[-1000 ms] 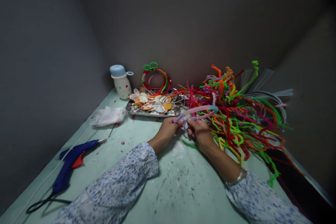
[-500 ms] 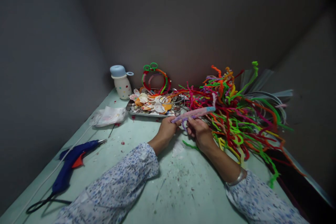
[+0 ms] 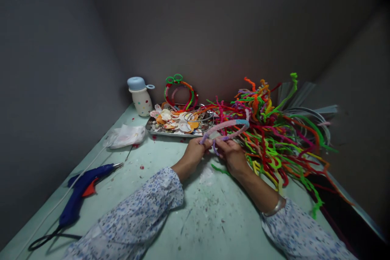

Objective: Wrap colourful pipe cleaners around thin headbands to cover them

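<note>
A hoop-shaped headband [image 3: 224, 125] wrapped in fuzzy pipe cleaner is held above the table, mostly pink with a light blue patch and purple ends. My left hand [image 3: 195, 151] pinches one purple end between thumb and fingers. At the other end, my right hand [image 3: 232, 154] is closed on the band, where a loose purple strand hangs between the two hands. A pale pink tip sticks up from the blue part on the far side. Just behind the band stands a metal tray [image 3: 170, 133] of paper flowers and small pieces.
To the right lies a big tangle of coloured pipe cleaners [image 3: 268, 130]. A blue glue gun [image 3: 74, 199] rests at left, near a plastic bag [image 3: 126, 136] and a lidded bottle [image 3: 140, 99]. Decorated hoops [image 3: 191, 99] stand behind the tray. Grey walls close in the table [image 3: 201, 219].
The headband has tilted, so its curve shows as an open loop instead of nearly edge-on. Both hands stay in about the same place, still gripping its ends.
</note>
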The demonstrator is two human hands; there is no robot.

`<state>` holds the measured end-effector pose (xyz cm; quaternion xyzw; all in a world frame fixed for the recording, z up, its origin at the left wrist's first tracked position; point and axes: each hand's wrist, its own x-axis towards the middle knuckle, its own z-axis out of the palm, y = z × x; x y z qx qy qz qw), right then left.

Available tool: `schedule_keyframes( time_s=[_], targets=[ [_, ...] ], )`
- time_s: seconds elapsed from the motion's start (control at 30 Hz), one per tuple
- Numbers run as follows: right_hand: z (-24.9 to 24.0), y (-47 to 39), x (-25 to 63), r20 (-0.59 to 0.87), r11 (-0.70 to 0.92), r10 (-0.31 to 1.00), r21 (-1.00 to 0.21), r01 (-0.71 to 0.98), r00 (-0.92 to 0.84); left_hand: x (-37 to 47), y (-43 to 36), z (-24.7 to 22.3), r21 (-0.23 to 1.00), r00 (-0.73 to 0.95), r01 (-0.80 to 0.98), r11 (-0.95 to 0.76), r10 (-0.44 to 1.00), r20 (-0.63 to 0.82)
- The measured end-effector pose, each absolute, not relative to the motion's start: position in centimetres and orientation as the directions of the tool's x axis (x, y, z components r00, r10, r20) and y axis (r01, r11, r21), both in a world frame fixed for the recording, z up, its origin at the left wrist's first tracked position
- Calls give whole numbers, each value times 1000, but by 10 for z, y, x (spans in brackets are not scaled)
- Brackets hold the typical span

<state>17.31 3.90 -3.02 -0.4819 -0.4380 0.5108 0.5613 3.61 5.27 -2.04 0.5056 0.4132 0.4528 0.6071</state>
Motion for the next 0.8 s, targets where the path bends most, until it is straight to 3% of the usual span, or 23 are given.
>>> schedule_keyframes(
  time_s=[0.23, 0.8],
  targets=[
    [-35, 43, 175, -16, 11, 994, -973, -230, 112, 36, 50, -15, 983, 303, -150, 105, 952, -55],
    [-32, 43, 173, 38, 43, 999, -977, -211, 26, 36, 47, -10, 976, 313, -195, 98, 949, -32]
  ],
)
